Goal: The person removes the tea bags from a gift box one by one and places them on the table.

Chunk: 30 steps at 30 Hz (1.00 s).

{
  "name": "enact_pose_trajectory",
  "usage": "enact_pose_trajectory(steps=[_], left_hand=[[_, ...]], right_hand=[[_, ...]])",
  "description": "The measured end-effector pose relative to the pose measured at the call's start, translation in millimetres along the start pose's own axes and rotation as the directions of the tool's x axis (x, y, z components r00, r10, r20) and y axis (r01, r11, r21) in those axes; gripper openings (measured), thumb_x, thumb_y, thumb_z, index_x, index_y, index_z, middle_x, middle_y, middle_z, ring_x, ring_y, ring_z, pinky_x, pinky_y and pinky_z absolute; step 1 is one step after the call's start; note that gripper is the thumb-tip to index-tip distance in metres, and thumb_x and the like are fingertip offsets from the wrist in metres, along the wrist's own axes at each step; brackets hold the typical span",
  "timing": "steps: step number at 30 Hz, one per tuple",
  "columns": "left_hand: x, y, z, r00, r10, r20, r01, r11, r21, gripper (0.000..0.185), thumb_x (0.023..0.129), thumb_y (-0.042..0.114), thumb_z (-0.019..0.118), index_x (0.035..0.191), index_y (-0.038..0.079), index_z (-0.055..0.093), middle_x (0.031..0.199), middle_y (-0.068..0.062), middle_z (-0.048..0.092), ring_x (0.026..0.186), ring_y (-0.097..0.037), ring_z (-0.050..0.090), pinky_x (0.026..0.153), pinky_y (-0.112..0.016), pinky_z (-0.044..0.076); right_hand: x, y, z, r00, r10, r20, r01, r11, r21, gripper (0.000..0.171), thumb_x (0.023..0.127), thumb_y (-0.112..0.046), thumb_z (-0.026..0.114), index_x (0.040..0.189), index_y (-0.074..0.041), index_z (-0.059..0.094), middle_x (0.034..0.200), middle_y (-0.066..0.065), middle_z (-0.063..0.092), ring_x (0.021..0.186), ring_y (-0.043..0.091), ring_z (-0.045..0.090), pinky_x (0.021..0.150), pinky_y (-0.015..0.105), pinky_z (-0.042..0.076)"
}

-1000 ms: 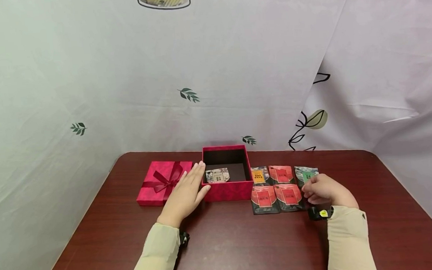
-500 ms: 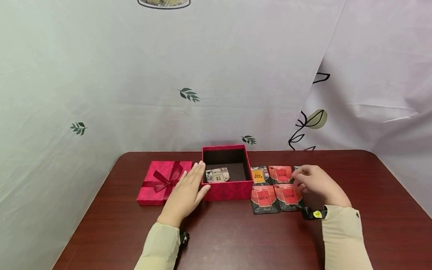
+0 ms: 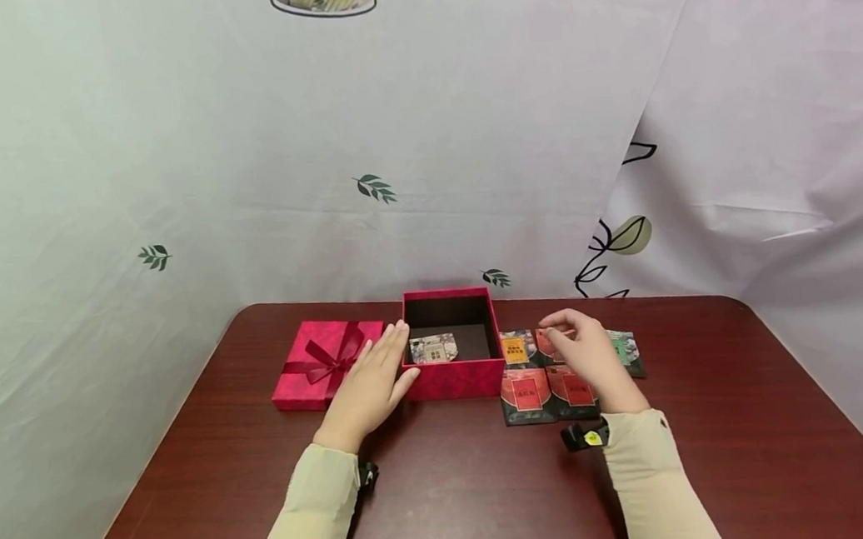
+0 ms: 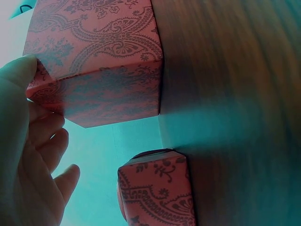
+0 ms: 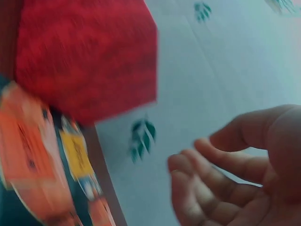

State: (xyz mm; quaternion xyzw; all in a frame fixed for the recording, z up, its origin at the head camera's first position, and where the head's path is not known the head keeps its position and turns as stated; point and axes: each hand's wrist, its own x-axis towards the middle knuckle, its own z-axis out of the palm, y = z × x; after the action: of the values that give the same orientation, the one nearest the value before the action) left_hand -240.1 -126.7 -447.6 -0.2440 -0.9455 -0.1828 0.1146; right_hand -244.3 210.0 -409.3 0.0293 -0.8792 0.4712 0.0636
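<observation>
while the left hand [image 3: 368,388] rests flat against the red box [image 3: 457,380], the right hand [image 3: 590,357] hovers loosely spread over the packets [image 3: 526,396]

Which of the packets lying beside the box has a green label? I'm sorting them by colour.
The green-label packet at the far right of the back row, just right of the right hand. The others show red or orange-yellow labels.

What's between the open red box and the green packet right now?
In the head view, the orange-labelled packet and a red packet, partly under the right hand, lie between the open red box and the green packet.
</observation>
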Motion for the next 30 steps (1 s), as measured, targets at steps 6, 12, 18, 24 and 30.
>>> enact_pose_trajectory(steps=[6,12,18,24,30], left_hand=[[-0.5,-2.5,0.3,1.0,0.002,-0.01,-0.002,1.0,0.006,0.075,0.101,0.039,0.061,0.159,0.005,0.03,0.164,-0.013,0.03,0.152,-0.03,0.026,0.121,-0.054,0.024],[-0.1,-1.8,0.5,1.0,0.007,-0.012,-0.007,1.0,0.0,0.075,0.1,0.039,0.062,0.159,0.004,0.031,0.164,-0.013,0.031,0.152,-0.031,0.027,0.121,-0.054,0.024],[0.4,0.4,0.2,1.0,0.008,-0.001,-0.008,1.0,-0.004,0.073,0.101,0.038,0.061,0.159,0.004,0.031,0.164,-0.014,0.031,0.152,-0.03,0.026,0.121,-0.054,0.024],[0.7,1.4,-0.7,1.0,-0.002,0.006,0.002,1.0,-0.012,0.072,0.101,0.039,0.06,0.158,0.003,0.033,0.164,-0.013,0.031,0.152,-0.029,0.025,0.121,-0.053,0.024],[0.1,0.4,-1.3,1.0,-0.001,0.004,0.001,1.0,-0.014,0.073,0.102,0.039,0.06,0.159,0.004,0.031,0.164,-0.013,0.031,0.152,-0.029,0.026,0.122,-0.053,0.023]], right_hand=[[-1,-20,30,0.994,-0.092,-0.062,0.1,0.985,0.143,0.017,0.099,-0.005,0.058,0.111,0.0,0.069,0.091,0.019,0.069,0.08,0.033,0.068,0.07,0.033,0.059],[-6,-42,53,0.978,-0.185,-0.097,0.201,0.96,0.196,0.015,0.096,0.0,0.059,0.106,-0.002,0.071,0.095,0.019,0.069,0.081,0.03,0.068,0.067,0.024,0.055],[-3,-55,69,0.976,-0.209,-0.059,0.216,0.961,0.171,0.016,0.095,-0.002,0.06,0.106,-0.006,0.071,0.098,0.011,0.072,0.087,0.025,0.071,0.073,0.024,0.057],[12,-64,77,0.982,-0.19,-0.004,0.189,0.977,0.096,0.017,0.095,-0.006,0.059,0.105,-0.007,0.072,0.093,0.006,0.073,0.083,0.02,0.072,0.07,0.029,0.056],[31,-68,87,0.988,-0.115,0.101,0.116,0.993,-0.005,0.022,0.096,-0.012,0.058,0.112,-0.005,0.071,0.097,0.006,0.07,0.085,0.02,0.067,0.077,0.038,0.055]])
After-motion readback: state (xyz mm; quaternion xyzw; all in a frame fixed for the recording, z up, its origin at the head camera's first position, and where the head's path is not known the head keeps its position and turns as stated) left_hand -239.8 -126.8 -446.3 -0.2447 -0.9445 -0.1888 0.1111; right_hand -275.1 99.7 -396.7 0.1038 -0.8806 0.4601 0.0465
